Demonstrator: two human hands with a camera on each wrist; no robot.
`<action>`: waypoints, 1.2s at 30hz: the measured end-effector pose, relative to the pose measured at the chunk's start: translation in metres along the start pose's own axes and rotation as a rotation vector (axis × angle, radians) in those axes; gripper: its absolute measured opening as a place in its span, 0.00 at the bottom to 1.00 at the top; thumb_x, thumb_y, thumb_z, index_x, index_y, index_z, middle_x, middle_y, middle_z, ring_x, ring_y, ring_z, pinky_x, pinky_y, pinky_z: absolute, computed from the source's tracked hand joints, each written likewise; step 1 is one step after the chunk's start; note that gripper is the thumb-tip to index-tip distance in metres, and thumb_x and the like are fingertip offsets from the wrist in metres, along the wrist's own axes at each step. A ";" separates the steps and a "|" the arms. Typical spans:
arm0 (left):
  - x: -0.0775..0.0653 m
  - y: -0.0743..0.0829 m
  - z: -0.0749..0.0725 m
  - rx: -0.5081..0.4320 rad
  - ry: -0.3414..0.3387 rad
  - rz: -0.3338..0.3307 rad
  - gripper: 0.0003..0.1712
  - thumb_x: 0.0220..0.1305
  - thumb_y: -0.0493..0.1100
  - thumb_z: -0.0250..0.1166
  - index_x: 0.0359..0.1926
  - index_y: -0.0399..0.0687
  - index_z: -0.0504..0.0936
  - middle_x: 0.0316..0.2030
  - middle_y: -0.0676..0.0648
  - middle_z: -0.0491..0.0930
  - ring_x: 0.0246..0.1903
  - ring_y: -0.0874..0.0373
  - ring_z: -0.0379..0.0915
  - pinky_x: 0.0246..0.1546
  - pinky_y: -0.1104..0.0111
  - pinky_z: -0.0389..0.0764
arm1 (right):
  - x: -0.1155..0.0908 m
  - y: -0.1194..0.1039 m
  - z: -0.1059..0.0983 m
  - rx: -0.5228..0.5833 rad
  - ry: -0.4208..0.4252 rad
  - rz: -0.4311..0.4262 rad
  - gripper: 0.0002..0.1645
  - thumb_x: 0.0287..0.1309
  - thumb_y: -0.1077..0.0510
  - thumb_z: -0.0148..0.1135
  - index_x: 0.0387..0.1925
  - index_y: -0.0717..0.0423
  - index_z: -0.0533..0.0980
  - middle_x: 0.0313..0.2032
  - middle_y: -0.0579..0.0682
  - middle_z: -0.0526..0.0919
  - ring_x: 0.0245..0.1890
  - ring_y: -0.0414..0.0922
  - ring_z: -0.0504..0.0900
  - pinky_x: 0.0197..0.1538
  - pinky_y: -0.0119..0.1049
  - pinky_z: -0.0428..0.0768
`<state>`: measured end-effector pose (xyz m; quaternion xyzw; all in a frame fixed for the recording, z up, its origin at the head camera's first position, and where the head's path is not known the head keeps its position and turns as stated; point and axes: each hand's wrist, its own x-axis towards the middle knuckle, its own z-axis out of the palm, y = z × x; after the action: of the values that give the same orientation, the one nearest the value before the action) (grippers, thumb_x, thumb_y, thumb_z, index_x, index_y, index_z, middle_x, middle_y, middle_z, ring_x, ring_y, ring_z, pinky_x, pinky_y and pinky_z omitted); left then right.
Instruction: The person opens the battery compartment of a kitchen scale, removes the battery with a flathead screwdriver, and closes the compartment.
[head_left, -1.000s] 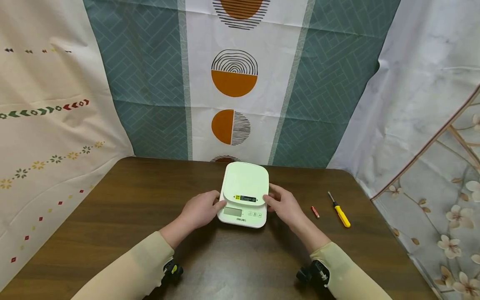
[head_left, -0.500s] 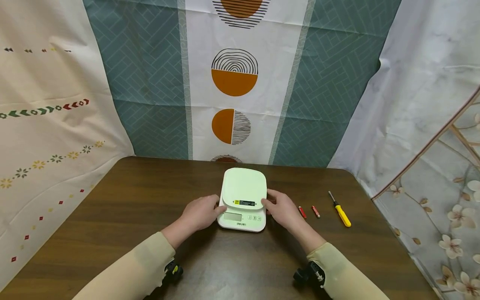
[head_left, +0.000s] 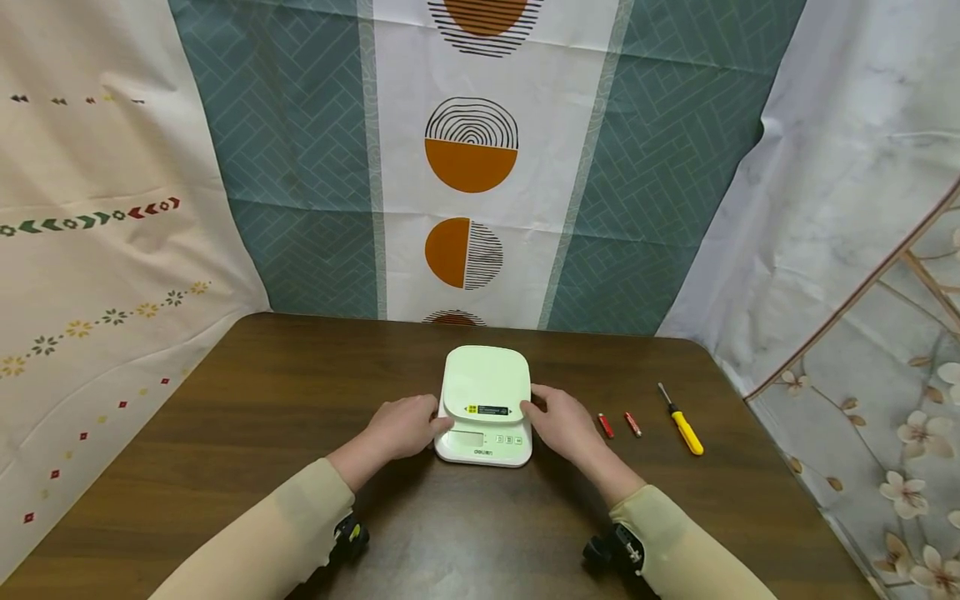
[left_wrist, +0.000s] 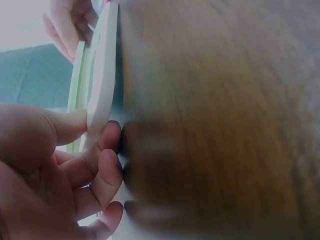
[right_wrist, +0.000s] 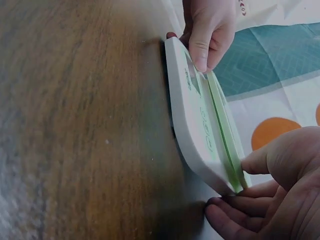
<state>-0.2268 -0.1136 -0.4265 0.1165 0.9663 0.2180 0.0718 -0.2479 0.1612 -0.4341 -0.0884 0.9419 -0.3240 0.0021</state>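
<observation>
A white and pale green kitchen scale (head_left: 486,379) lies face up at mid-table, its display and buttons toward me. My left hand (head_left: 403,427) grips its left edge, thumb on top. My right hand (head_left: 564,422) grips the right edge, thumb against the plate's rim. In the left wrist view, the fingers (left_wrist: 110,175) curl at the scale's base (left_wrist: 104,80) and touch the wooden surface. The right wrist view shows a thin dark line under the scale's white body (right_wrist: 182,120); whether it fully rests on the table I cannot tell.
Two red batteries (head_left: 605,426) lie right of my right hand on the brown wooden table (head_left: 247,433). Farther right is a screwdriver (head_left: 682,427) with a yellow handle. A patterned cloth (head_left: 315,167) hangs behind the table's back edge.
Both hands have brought the scale down and toward me, and its tilt has flattened. The right hand shifted slightly left, so a second battery now shows beside it.
</observation>
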 end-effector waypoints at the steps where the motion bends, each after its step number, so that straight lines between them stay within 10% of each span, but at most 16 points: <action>1: 0.001 0.000 -0.001 0.000 -0.006 0.002 0.18 0.81 0.52 0.68 0.36 0.46 0.80 0.26 0.48 0.77 0.26 0.53 0.73 0.34 0.58 0.74 | 0.000 0.000 0.000 -0.011 0.007 0.002 0.29 0.80 0.51 0.65 0.74 0.59 0.79 0.68 0.58 0.84 0.69 0.58 0.81 0.69 0.62 0.78; 15: 0.002 0.004 -0.005 0.057 -0.064 -0.002 0.17 0.83 0.53 0.66 0.42 0.44 0.80 0.28 0.47 0.75 0.28 0.52 0.71 0.32 0.59 0.72 | -0.006 -0.005 0.006 -0.165 0.060 -0.013 0.27 0.81 0.49 0.64 0.73 0.57 0.81 0.63 0.57 0.88 0.52 0.55 0.87 0.53 0.59 0.84; 25: 0.051 -0.048 0.037 0.127 -0.114 0.049 0.25 0.83 0.65 0.61 0.51 0.48 0.81 0.31 0.51 0.76 0.30 0.52 0.72 0.34 0.55 0.76 | -0.007 -0.005 0.009 -0.254 0.077 -0.033 0.28 0.81 0.49 0.64 0.73 0.57 0.80 0.61 0.57 0.89 0.49 0.53 0.88 0.49 0.57 0.85; 36: 0.000 0.013 -0.012 0.161 -0.142 0.030 0.23 0.81 0.54 0.67 0.56 0.36 0.80 0.32 0.47 0.76 0.33 0.51 0.72 0.39 0.57 0.74 | -0.011 -0.007 0.010 -0.360 0.087 -0.085 0.27 0.80 0.50 0.67 0.71 0.58 0.82 0.61 0.59 0.89 0.55 0.57 0.89 0.48 0.57 0.87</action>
<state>-0.2267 -0.1070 -0.4106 0.1513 0.9713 0.1321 0.1274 -0.2357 0.1515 -0.4386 -0.1131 0.9793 -0.1536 -0.0682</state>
